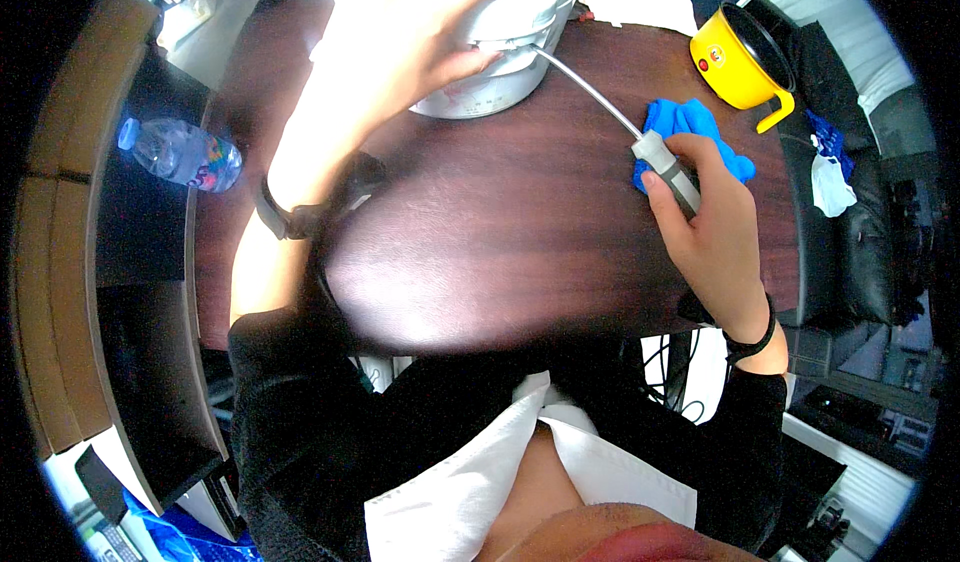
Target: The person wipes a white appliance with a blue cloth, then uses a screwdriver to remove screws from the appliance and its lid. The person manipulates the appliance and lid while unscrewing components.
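Observation:
A white rounded appliance (485,92), washed out by glare, stands at the far middle of the table. My left hand (420,37) lies against it, fingers spread and thumb pointing right along its side. In my right hand (715,212) is a screwdriver (655,152) with a grey and white handle, fingers wrapped round it. Its long thin metal shaft runs up and left, and the tip meets the appliance's side near my left thumb. Whether the tip sits in a screw or a seam is too bright to tell. A crumpled blue cloth (690,122) lies just beyond my right hand.
A yellow pot with a handle (735,67) stands at the far right of the brown table (480,242). On the left, a clear plastic bottle (185,154) lies at the table's edge. A black couch (850,252) is beyond the right edge, and cables (675,382) hang below.

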{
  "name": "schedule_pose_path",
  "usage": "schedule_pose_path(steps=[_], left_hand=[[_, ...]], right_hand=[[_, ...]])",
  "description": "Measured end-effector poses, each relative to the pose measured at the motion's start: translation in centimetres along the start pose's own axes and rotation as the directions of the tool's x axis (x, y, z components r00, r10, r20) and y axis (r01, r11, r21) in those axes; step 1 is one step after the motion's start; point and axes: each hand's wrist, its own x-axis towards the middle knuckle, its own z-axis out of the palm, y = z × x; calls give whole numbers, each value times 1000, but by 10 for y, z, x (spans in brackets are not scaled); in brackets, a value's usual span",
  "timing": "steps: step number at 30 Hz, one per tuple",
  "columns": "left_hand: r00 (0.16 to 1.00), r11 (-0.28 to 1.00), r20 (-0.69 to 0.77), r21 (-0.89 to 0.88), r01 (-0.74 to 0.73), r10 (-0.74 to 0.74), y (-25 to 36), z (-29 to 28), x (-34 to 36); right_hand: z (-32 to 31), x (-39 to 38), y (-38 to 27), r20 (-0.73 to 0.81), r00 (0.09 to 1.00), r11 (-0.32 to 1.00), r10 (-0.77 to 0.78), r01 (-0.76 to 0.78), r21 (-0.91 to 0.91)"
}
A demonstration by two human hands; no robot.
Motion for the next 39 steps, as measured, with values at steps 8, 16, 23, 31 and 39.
schedule_pose_path(steps=[8,16,23,31,39], left_hand=[[999,1000,-46,16,-11,11,6,2,1],[989,993,-116,67,101,-92,35,17,15],[983,952,-166,281,122,-78,53,37,31],[980,928,-199,366,68,6,60,28,43],[981,910,-187,413,31,51,59,31,44]], right_hand=[[-1,-14,5,41,999,993,5,-10,114],[-10,-19,30,13,1000,991,-14,12,132],[-15,-9,71,-84,982,986,-168,166,-27],[0,-2,98,-60,988,989,-142,144,29],[14,11,110,-81,989,991,-120,125,57]])
